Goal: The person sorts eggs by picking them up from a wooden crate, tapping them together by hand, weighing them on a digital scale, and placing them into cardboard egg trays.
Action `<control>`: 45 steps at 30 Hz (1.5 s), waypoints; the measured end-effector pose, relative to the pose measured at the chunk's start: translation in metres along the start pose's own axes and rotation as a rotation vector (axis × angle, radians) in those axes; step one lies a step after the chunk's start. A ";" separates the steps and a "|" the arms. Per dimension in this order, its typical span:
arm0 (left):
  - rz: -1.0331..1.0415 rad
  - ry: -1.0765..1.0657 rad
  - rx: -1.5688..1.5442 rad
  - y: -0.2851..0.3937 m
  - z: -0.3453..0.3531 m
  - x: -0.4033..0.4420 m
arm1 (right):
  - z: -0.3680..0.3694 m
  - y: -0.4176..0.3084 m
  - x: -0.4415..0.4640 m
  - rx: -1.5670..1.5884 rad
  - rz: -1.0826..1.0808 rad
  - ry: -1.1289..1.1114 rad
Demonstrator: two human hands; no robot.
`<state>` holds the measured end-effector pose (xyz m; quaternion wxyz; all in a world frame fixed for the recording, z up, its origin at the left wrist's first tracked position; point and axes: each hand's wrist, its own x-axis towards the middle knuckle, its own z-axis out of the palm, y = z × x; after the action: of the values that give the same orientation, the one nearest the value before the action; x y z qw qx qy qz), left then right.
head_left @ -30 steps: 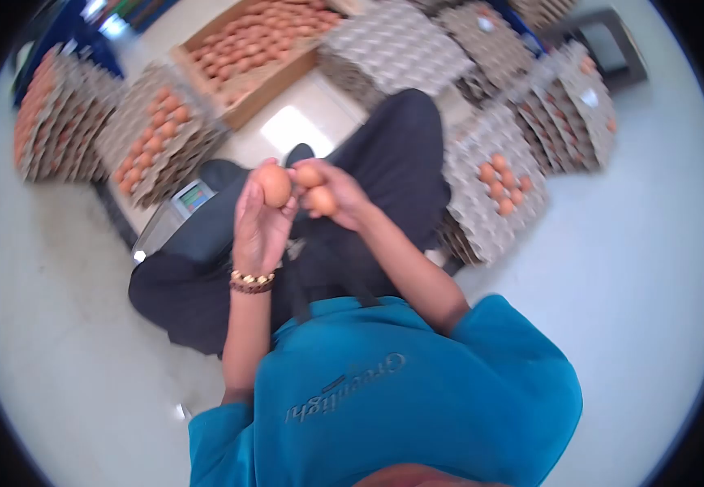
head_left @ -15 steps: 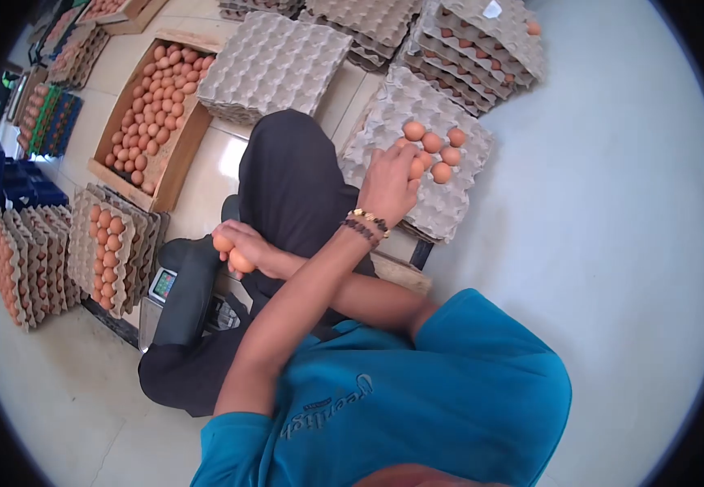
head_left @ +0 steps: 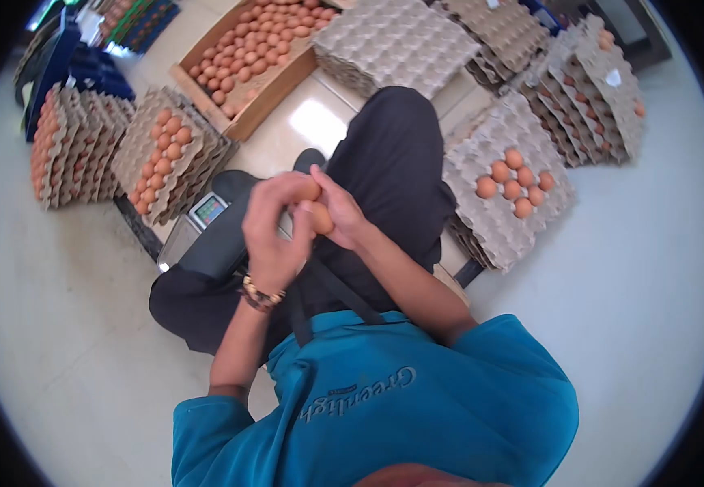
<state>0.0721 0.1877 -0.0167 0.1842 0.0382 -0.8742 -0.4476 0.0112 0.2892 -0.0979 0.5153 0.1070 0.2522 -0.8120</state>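
Both my hands have come together above my lap, around brown eggs. My right hand (head_left: 342, 213) has its fingers curled about a lower egg (head_left: 320, 218) from the right. From the other side, my left hand (head_left: 275, 231), with bracelets on its wrist, closes over an upper egg (head_left: 310, 190); its thumb reaches the lower one. Palms and some fingertips are hidden. To the right, a stack of grey cardboard egg trays (head_left: 482, 231) carries several brown eggs (head_left: 512, 190) in its top tray, apart from both hands.
Ahead stands a wooden crate (head_left: 248, 122) of loose eggs, beside stacked egg trays (head_left: 392, 40). Filled tray stacks (head_left: 84, 150) and a tilted tray stack (head_left: 181, 138) are at left. A device with a small display (head_left: 208, 209) sits near my knee. More filled trays (head_left: 583, 105) are at far right.
My left hand has left the egg tray on the right and moved back to my right hand. My arms are no longer crossed, and the whole view has shifted.
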 end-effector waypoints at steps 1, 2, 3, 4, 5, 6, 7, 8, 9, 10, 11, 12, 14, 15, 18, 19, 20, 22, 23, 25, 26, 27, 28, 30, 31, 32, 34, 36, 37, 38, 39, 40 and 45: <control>-0.084 0.017 0.049 -0.013 -0.018 -0.004 | -0.003 0.004 0.002 -0.056 0.021 -0.044; -0.151 -0.049 -0.033 -0.028 -0.030 -0.010 | -0.004 0.007 0.003 -0.112 0.043 -0.085; -0.219 -0.113 -0.119 -0.042 -0.036 -0.018 | -0.002 0.010 0.004 -0.168 0.072 -0.086; -0.269 -0.168 -0.250 -0.055 -0.037 -0.028 | 0.000 0.013 0.005 -0.224 0.102 -0.083; -0.314 -0.222 -0.385 -0.066 -0.037 -0.038 | 0.001 0.016 0.005 -0.281 0.130 -0.079; -0.387 -0.224 -0.492 -0.069 -0.035 -0.045 | 0.005 0.018 0.005 -0.313 0.135 -0.090; -0.462 -0.219 -0.597 -0.072 -0.032 -0.052 | 0.008 0.020 0.005 -0.348 0.141 -0.062; -0.488 -0.203 -0.626 -0.078 -0.029 -0.058 | 0.010 0.023 0.004 -0.381 0.145 -0.032; -0.512 -0.190 -0.655 -0.085 -0.026 -0.064 | 0.011 0.024 0.004 -0.415 0.146 -0.002; -0.422 -0.180 -0.567 -0.092 -0.024 -0.068 | 0.001 0.026 0.007 -0.407 0.189 -0.068; -0.454 -0.135 -0.671 -0.096 -0.023 -0.073 | -0.001 0.027 0.008 -0.359 0.220 -0.067; -0.484 -0.090 -0.775 -0.099 -0.022 -0.076 | -0.001 0.027 0.009 -0.312 0.250 -0.066; -0.487 0.014 -0.867 -0.112 -0.019 -0.083 | -0.010 0.027 0.009 -0.188 0.291 -0.137; -0.529 0.064 -0.979 -0.115 -0.022 -0.084 | -0.007 0.026 0.007 -0.167 0.285 -0.107; -0.593 0.154 -1.246 -0.127 -0.034 -0.086 | -0.002 0.024 0.003 -0.109 0.247 -0.115; -0.590 0.151 -1.323 -0.130 -0.036 -0.087 | -0.002 0.025 0.004 -0.165 0.198 -0.105; -0.584 0.151 -1.398 -0.132 -0.039 -0.087 | 0.000 0.027 0.005 -0.221 0.151 -0.098; -0.578 0.145 -1.473 -0.130 -0.046 -0.086 | 0.009 0.031 0.007 -0.353 0.051 -0.047; -0.588 0.139 -1.520 -0.130 -0.049 -0.086 | 0.015 0.034 0.007 -0.429 -0.002 -0.001; -0.611 0.124 -1.616 -0.132 -0.052 -0.087 | 0.021 0.037 0.010 -0.591 -0.097 0.032; -0.602 0.123 -1.614 -0.133 -0.053 -0.087 | 0.023 0.037 0.012 -0.679 -0.140 0.017; -0.601 0.141 -1.672 -0.134 -0.055 -0.086 | 0.025 0.036 0.015 -0.766 -0.184 0.000; -0.601 0.158 -1.729 -0.134 -0.056 -0.086 | 0.024 0.036 0.019 -0.797 -0.197 -0.029; -0.605 0.184 -1.833 -0.135 -0.058 -0.087 | 0.026 0.037 0.023 -0.813 -0.189 -0.045; -0.608 0.193 -1.878 -0.136 -0.059 -0.087 | 0.027 0.038 0.025 -0.820 -0.186 -0.053; -0.610 0.201 -1.923 -0.137 -0.059 -0.086 | 0.027 0.038 0.028 -0.840 -0.192 -0.055; -0.590 0.204 -1.916 -0.140 -0.057 -0.087 | 0.024 0.040 0.032 -0.876 -0.204 -0.059; -0.585 0.210 -1.956 -0.143 -0.056 -0.089 | 0.022 0.039 0.034 -0.806 -0.182 -0.020; -0.590 0.201 -1.940 -0.144 -0.056 -0.090 | 0.022 0.038 0.035 -0.771 -0.173 0.001; -0.597 0.193 -1.923 -0.143 -0.056 -0.090 | 0.023 0.035 0.031 -0.761 -0.156 0.044; -0.605 0.184 -1.906 -0.143 -0.056 -0.090 | 0.026 0.031 0.027 -0.689 -0.118 0.040; -0.620 0.197 -1.906 -0.144 -0.055 -0.090 | 0.028 0.025 0.023 -0.615 -0.079 0.037; -0.579 0.228 -1.734 -0.152 -0.066 -0.097 | 0.041 -0.017 -0.031 -0.821 -0.365 0.199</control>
<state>0.1710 0.0686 -0.1302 0.1142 0.1479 -0.1658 -0.9683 0.0133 0.2983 -0.0441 0.3369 -0.0747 0.6159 -0.7083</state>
